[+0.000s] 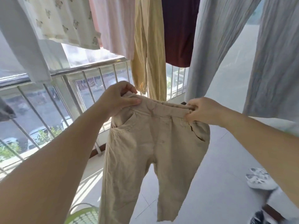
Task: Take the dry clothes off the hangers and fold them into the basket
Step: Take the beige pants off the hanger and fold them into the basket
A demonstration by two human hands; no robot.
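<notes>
Sunlit balcony with pale floor tiles (pixel 218 183) and a metal railing (pixel 68 73) running across the left half of the frame. Along the top hang a white bear-print garment (pixel 64 21), a pale pink top (pixel 116 26), yellow-beige trousers (pixel 148 46), a dark maroon garment (pixel 179 29) and light blue-grey trousers (pixel 242 46). At centre, a pair of beige cotton trousers (pixel 150 151) hangs freely, legs down, held up by its elastic waistband. The left hand (pixel 118 97) pinches the waistband's left end; the right hand (pixel 203 110) is closed on its right end, hands well apart. A lime-green plastic basket (pixel 82 214) shows at the bottom edge, left of the trouser legs. White perforated shoes (pixel 258 178) lie at lower right.
</notes>
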